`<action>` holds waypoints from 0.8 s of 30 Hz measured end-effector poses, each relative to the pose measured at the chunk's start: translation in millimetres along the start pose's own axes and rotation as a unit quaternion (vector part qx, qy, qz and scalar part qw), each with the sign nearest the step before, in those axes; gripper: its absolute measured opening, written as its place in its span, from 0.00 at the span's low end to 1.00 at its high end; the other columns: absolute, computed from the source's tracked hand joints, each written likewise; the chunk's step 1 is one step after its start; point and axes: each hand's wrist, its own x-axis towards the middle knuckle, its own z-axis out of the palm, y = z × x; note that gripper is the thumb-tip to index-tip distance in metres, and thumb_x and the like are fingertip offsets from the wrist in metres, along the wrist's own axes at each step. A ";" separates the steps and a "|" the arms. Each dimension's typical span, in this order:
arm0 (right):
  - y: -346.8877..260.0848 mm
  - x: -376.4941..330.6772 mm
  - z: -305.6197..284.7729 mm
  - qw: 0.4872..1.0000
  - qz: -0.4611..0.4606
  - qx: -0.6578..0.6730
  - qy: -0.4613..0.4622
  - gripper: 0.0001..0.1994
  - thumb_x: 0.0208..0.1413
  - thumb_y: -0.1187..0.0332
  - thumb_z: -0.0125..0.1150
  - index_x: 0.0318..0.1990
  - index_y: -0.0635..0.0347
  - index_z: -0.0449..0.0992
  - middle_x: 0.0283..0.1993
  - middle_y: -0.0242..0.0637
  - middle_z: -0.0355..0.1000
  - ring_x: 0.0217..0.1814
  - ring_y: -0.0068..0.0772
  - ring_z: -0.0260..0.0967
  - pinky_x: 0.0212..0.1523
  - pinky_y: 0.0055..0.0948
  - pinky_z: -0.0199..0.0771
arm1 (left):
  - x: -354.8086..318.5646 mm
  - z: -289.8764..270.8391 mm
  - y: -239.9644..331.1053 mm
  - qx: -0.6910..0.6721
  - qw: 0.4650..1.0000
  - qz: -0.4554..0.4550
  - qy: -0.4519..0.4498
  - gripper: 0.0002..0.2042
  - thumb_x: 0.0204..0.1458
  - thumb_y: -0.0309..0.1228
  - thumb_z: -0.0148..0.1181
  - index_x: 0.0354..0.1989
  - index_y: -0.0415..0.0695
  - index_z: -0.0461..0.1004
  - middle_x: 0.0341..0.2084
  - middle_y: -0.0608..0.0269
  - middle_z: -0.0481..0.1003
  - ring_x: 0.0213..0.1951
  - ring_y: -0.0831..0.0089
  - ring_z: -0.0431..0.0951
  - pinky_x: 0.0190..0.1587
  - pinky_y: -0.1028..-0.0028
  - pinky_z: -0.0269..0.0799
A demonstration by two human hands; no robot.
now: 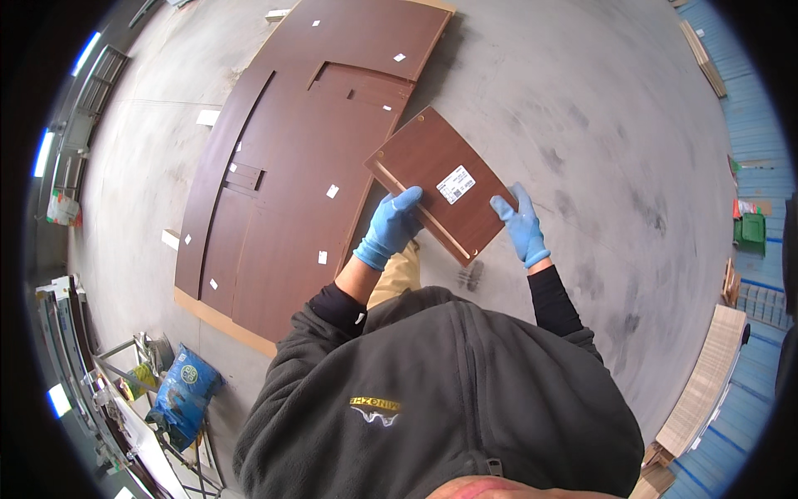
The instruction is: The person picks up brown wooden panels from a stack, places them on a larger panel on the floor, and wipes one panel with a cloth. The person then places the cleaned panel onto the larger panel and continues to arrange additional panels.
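Between my two hands is a small reddish-brown wooden panel (pixel 416 154), held tilted in front of my body. A white printed label (pixel 455 185) sits on its face, a pale groove runs along one edge, and round holes mark its corners. My left hand (pixel 391 226), in a light blue glove, grips the grooved edge. On the opposite edge, my right hand (pixel 523 224) wears a matching glove, its thumb over the face. The fingers behind the panel are hidden.
To the left, a stack of large brown panels (pixel 287 158) with small white labels lies low. A blue bag (pixel 184 397) rests by a metal frame at the lower left. Pale boards (pixel 706 378) and a green bin (pixel 750 234) stand at the right, over the grey floor (pixel 615 166).
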 end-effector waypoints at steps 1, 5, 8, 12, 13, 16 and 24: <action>-2.8 27.6 6.3 0.985 0.079 0.135 -0.072 0.25 0.63 0.56 0.68 0.60 0.65 0.76 0.57 0.43 0.77 0.58 0.35 0.77 0.55 0.36 0.80 | 21.4 -10.1 15.0 0.003 1.000 -0.002 0.002 0.20 0.62 0.35 0.62 0.60 0.41 0.73 0.51 0.57 0.79 0.54 0.61 0.80 0.62 0.58 0.75; -23.5 109.8 57.4 0.915 0.147 0.367 -0.079 0.14 0.68 0.61 0.64 0.52 0.62 0.79 0.44 0.31 0.79 0.42 0.23 0.79 0.41 0.26 0.83 | 100.2 -37.5 74.4 -0.021 0.999 -0.020 0.013 0.22 0.60 0.38 0.65 0.60 0.41 0.73 0.51 0.54 0.80 0.51 0.57 0.82 0.61 0.56 0.76; -52.9 188.5 80.4 0.937 0.116 0.328 -0.037 0.12 0.66 0.63 0.67 0.47 0.62 0.79 0.41 0.29 0.78 0.39 0.20 0.76 0.38 0.24 0.81 | 169.8 -31.3 107.5 -0.033 0.998 -0.007 0.054 0.20 0.62 0.40 0.64 0.57 0.41 0.75 0.51 0.57 0.80 0.52 0.58 0.81 0.62 0.55 0.75; -87.4 310.4 94.5 0.952 0.092 0.291 0.027 0.12 0.64 0.62 0.69 0.44 0.62 0.79 0.36 0.27 0.77 0.35 0.17 0.73 0.36 0.21 0.77 | 278.0 -6.7 137.1 -0.061 0.996 0.000 0.068 0.24 0.65 0.43 0.62 0.62 0.40 0.72 0.55 0.57 0.79 0.56 0.60 0.79 0.65 0.56 0.72; -92.5 341.6 93.4 0.958 0.077 0.274 0.039 0.12 0.64 0.62 0.69 0.44 0.62 0.79 0.36 0.26 0.76 0.34 0.16 0.72 0.36 0.20 0.76 | 303.6 0.4 138.4 -0.066 0.996 -0.005 0.056 0.25 0.65 0.43 0.62 0.64 0.39 0.71 0.57 0.57 0.78 0.57 0.60 0.78 0.65 0.56 0.72; -95.1 417.7 77.5 0.971 0.058 0.228 0.043 0.11 0.65 0.63 0.68 0.42 0.63 0.80 0.37 0.26 0.76 0.36 0.17 0.72 0.40 0.21 0.74 | 360.4 18.1 130.8 -0.060 0.996 -0.055 0.044 0.30 0.65 0.43 0.62 0.69 0.38 0.65 0.62 0.54 0.73 0.63 0.60 0.74 0.69 0.57 0.68; -84.4 606.9 27.7 0.944 0.142 0.290 0.064 0.11 0.64 0.65 0.68 0.45 0.64 0.80 0.44 0.32 0.79 0.45 0.26 0.77 0.49 0.29 0.79 | 535.0 79.6 112.5 0.003 0.980 -0.196 0.026 0.30 0.61 0.41 0.68 0.67 0.41 0.68 0.56 0.53 0.77 0.56 0.58 0.79 0.58 0.59 0.78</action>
